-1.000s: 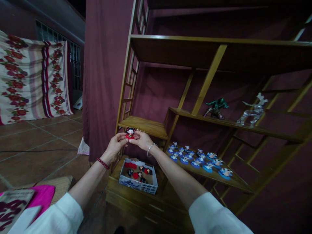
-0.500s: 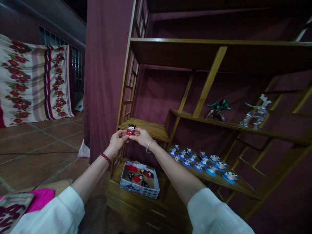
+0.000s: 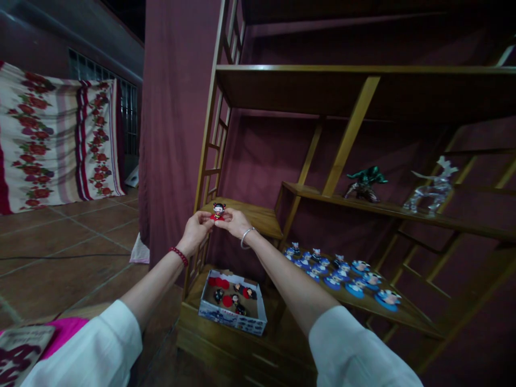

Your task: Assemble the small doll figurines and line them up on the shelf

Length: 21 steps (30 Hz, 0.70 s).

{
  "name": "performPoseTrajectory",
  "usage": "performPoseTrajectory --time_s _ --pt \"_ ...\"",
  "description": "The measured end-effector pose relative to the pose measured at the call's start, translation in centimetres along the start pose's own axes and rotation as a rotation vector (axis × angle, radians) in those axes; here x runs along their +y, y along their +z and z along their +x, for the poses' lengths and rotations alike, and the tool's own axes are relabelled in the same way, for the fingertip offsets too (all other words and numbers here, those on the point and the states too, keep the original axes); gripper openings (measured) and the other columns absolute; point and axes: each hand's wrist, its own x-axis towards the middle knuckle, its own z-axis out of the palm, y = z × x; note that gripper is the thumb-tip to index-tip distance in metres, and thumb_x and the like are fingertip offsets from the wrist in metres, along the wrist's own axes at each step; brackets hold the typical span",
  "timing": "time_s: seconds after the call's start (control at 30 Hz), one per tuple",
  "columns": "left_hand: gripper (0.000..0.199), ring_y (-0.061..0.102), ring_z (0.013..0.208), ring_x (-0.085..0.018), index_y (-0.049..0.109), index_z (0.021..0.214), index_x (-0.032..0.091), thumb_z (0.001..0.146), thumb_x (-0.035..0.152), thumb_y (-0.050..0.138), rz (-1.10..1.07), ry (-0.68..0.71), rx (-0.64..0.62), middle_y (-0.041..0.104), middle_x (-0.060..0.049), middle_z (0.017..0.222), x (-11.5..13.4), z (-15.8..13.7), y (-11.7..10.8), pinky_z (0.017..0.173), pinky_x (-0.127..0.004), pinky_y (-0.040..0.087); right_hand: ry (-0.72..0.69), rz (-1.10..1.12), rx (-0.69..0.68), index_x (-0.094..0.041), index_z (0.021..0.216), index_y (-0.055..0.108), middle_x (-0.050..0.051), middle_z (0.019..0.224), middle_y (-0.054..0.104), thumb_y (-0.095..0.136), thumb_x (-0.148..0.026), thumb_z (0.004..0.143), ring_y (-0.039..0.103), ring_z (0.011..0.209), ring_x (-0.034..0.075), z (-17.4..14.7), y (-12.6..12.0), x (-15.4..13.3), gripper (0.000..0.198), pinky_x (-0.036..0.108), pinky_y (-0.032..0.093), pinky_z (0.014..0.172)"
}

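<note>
Between my two hands is a small doll figurine point(image 3: 219, 210) with black hair in two buns and a red base. My left hand point(image 3: 196, 230) pinches the base from the left, and my right hand point(image 3: 235, 221) grips it from the right. The figurine is upright, in front of a small wooden shelf point(image 3: 258, 217). Below my hands, an open cardboard box point(image 3: 234, 321) holds several similar black-and-red figurines point(image 3: 237, 303) and red round bases point(image 3: 218, 282).
Several blue-based figurines point(image 3: 338, 275) stand in rows on a lower shelf at right. Above them, a green figure statue point(image 3: 366, 183) and a clear deer ornament point(image 3: 433, 188) sit on another shelf. A purple curtain point(image 3: 177, 134) hangs left of the wooden rack point(image 3: 207, 145).
Both hands still hold the figurine in nearly the same place. The view has shifted slightly, so the shelf objects appear a little lower and further right.
</note>
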Motion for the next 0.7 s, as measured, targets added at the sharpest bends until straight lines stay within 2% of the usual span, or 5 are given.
performPoseTrajectory --time_s 0.23,0.43,0.7 --pt "0.019 0.055 0.06 -0.01 0.059 0.081 0.012 0.062 0.014 0.061 0.125 0.064 -0.005 0.062 -0.003 0.071 -0.4 1.5 0.0 0.056 -0.022 0.045 0.022 -0.068 0.028 -0.011 0.089 0.059 0.004 0.079 0.065 0.07 -0.016 0.061 0.058 0.065 0.01 1.1 -0.4 0.1 0.03 0.025 0.048 0.068" --pt "0.023 0.059 0.063 -0.013 0.063 0.086 0.014 0.065 0.012 0.056 0.233 0.111 -0.009 0.067 -0.005 0.078 -1.3 3.2 -0.2 0.059 -0.023 0.047 0.045 -0.167 0.076 -0.013 0.089 0.062 0.003 0.078 0.064 0.071 -0.022 0.059 0.058 0.067 0.011 2.3 -0.6 0.3 0.032 0.025 0.047 0.068" --pt "0.032 0.061 0.083 -0.018 0.066 0.09 0.017 0.063 0.007 0.053 0.368 0.187 -0.019 0.068 -0.006 0.087 -1.3 4.7 -0.5 0.081 -0.03 0.045 0.035 -0.239 0.11 -0.014 0.09 0.062 0.002 0.076 0.064 0.07 -0.026 0.06 0.058 0.067 0.012 4.1 -0.8 1.6 0.034 0.025 0.047 0.066"
